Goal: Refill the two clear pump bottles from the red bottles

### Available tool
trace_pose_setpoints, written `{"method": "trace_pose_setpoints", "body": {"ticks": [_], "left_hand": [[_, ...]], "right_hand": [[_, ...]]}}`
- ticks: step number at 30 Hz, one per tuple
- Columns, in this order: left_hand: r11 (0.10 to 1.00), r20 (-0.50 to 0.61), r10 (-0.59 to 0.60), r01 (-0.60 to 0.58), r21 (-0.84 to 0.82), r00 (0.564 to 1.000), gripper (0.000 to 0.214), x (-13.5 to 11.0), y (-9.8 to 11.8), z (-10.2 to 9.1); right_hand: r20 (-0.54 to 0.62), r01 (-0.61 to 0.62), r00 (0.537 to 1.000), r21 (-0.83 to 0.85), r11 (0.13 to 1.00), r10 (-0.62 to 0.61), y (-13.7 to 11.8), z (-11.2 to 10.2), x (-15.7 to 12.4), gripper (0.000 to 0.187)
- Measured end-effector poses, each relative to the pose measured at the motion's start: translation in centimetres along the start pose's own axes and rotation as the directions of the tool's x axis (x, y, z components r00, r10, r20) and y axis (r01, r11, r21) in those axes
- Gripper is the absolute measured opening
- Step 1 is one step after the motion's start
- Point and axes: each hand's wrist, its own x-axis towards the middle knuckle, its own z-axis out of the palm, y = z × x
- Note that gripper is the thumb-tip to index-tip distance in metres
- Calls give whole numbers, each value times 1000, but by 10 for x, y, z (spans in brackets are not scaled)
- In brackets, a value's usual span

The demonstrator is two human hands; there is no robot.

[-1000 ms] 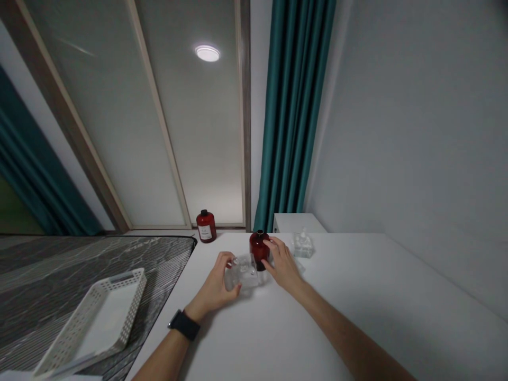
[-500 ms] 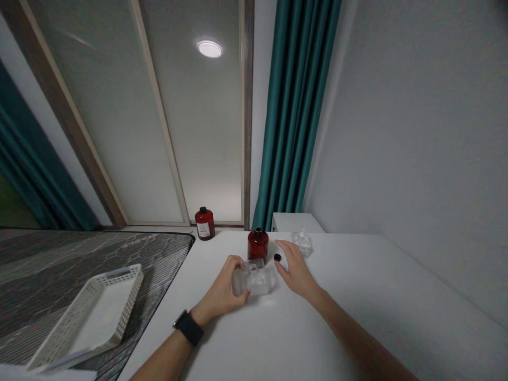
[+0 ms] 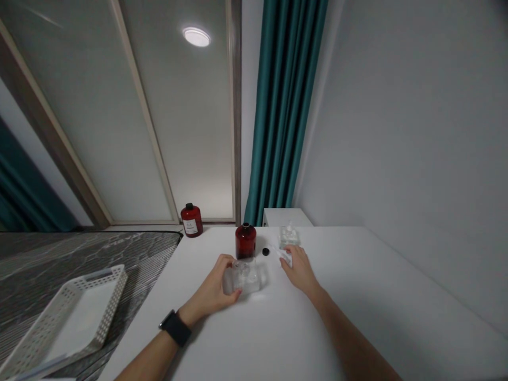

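Observation:
My left hand (image 3: pixel 218 288) is wrapped round a clear bottle (image 3: pixel 246 277), which lies tilted on its side with its neck hard to make out. My right hand (image 3: pixel 299 269) pinches a small whitish piece (image 3: pixel 284 257) whose kind I cannot make out. Just left of it, a black cap (image 3: pixel 265 252) lies on the table. Beyond the clear bottle stands an uncapped dark red bottle (image 3: pixel 245 242). A second clear bottle (image 3: pixel 289 236) stands behind my right fingers, partly covered by them.
A labelled red bottle (image 3: pixel 191 221) with a black cap stands at the far left corner of the white table (image 3: pixel 254 338). To the left, a white perforated basket (image 3: pixel 105 307) rests on a dark grey surface (image 3: pixel 130 248). A white cabinet (image 3: pixel 286 217) is behind the table.
My right hand has moved away from the black cap and closed on the whitish piece. The left hand still holds the clear bottle. The view has shifted slightly right.

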Motion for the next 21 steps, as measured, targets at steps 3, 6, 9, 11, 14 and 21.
{"method": "trace_pose_setpoints", "body": {"ticks": [3, 6, 9, 11, 14, 21], "left_hand": [[999, 15, 27, -27, 27, 1000, 48, 0, -1, 0], [997, 25, 56, -58, 50, 998, 49, 0, -4, 0], [995, 39, 64, -66, 69, 997, 51, 0, -5, -1], [995, 50, 66, -70, 77, 997, 52, 0, -5, -1], [993, 63, 70, -75, 89, 996, 52, 0, -6, 0], [985, 51, 79, -86, 153, 996, 53, -2, -13, -1]], "right_hand": [[33, -18, 999, -38, 999, 20, -1, 3, -1, 10], [52, -46, 997, -70, 996, 50, -2, 4, -1, 9], [57, -84, 994, -96, 992, 89, -2, 4, 0, 9], [53, -110, 992, -111, 988, 117, -3, 5, 1, 11], [34, -146, 988, -119, 982, 151, -4, 6, 2, 12], [-82, -129, 989, -24, 991, 126, -12, 2, 3, 10]]}}
